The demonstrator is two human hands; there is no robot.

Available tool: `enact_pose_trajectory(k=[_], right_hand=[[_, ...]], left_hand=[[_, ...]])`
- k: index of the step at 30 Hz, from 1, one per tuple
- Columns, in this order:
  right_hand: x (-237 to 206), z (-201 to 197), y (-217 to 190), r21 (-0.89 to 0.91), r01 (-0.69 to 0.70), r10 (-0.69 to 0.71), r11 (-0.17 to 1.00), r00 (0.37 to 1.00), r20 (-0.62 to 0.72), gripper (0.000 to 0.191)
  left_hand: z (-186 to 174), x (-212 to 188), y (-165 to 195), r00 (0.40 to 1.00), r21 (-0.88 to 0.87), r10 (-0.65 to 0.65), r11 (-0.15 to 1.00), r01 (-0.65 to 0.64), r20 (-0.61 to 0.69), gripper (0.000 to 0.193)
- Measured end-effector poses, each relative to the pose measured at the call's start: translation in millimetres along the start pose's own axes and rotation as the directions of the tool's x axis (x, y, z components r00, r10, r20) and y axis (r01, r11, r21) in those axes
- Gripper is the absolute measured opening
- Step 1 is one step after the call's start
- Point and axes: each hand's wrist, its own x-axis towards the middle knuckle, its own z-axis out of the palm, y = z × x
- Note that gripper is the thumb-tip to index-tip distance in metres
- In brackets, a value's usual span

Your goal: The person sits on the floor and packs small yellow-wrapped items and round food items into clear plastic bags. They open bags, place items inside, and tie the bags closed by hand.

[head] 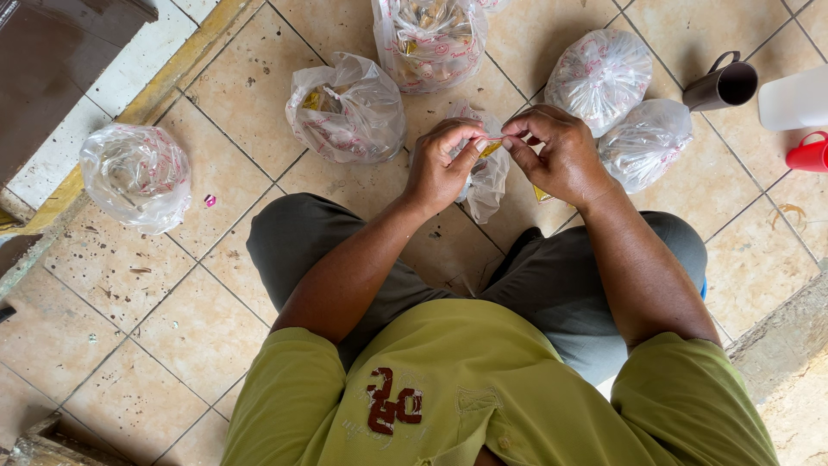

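Grip of both hands [504,155] pinches the plastic bag [488,177].

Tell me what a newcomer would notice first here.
Dead centre, the left hand and right hand meet, pinching the neck of a small clear plastic bag above the beige tiled floor. Five more filled clear plastic bags ring them. At the right edge stand a brown mug and a red cup.
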Motion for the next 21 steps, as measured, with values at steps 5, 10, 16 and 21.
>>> enact_pose_trajectory(k=[5, 10, 16, 21], right_hand=[[1, 7, -1, -0.125, 0.095, -0.096, 0.988, 0.995, -0.005, 0.010], [3, 12, -3, -0.208, 0.163, -0.168, 0.965, 0.986, -0.010, 0.012], [1, 21, 5, -0.204, 0.178, -0.184, 0.963, 0.983, -0.012, 0.012], [0, 10, 31, -0.261, -0.017, 0.008, 0.965, 0.999, -0.037, 0.009]], left_hand=[[-1, 1, 0, 0.999, 0.044, 0.016, 0.999, -0.014, -0.033, 0.008], [-4, 3, 3, 0.998, 0.101, 0.045, 0.994, -0.040, -0.041, 0.006], [-2, 2, 9, 0.994, 0.074, 0.041, 0.997, -0.033, -0.100, 0.004], [-8, 1, 6, 0.994, 0.204, 0.083, 0.977, -0.068, -0.066, 0.035]])
